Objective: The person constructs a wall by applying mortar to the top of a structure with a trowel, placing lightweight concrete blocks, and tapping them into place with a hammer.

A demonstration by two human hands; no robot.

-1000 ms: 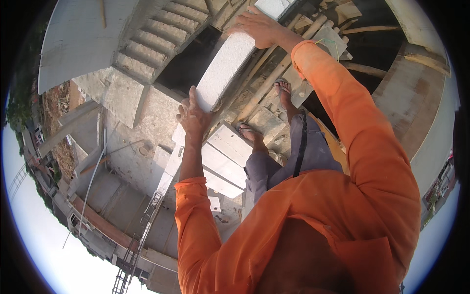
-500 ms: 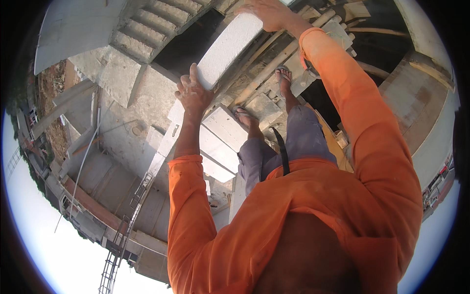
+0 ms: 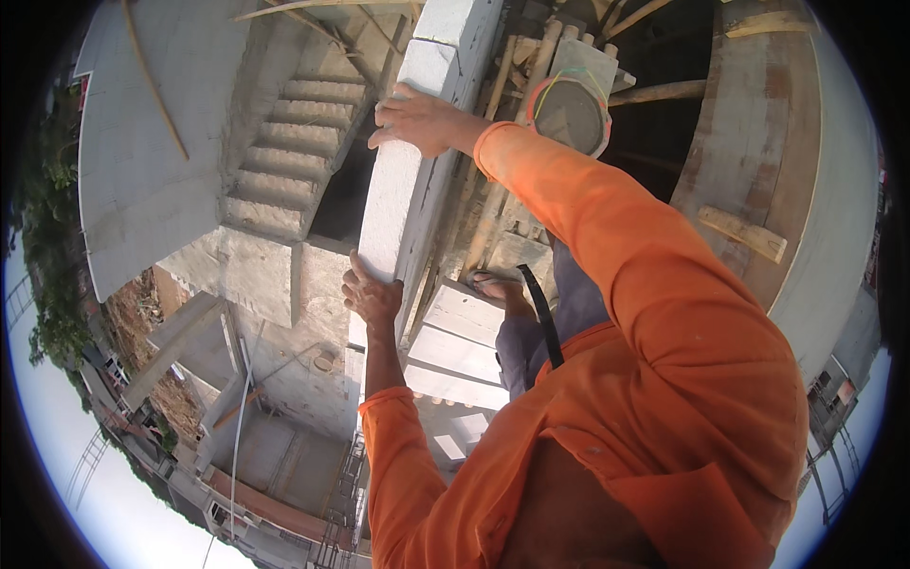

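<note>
A long white lightweight concrete block (image 3: 389,211) lies lengthwise along the top of a narrow wall of similar blocks. My left hand (image 3: 372,292) is at its near end, with fingers bent round the left edge and corner. Toward the far end, my right hand (image 3: 422,121) lies across the top, its fingers curled over the left edge. Just beyond that hand, another white block (image 3: 428,66) sits in line with this one. Whether the two blocks touch is hidden by my right hand.
Several pale blocks (image 3: 457,351) lie beside my foot (image 3: 502,284). A round bucket of grey mortar (image 3: 571,114) stands right of the wall, near bamboo poles (image 3: 545,57). Left of the wall are a dark opening (image 3: 346,204) and concrete stairs (image 3: 284,156). Wooden boards (image 3: 749,123) are at right.
The block, slanted across the view before, now lies along the wall line. My right hand has moved left and nearer my left hand. The view has shifted, bringing the mortar bucket into sight.
</note>
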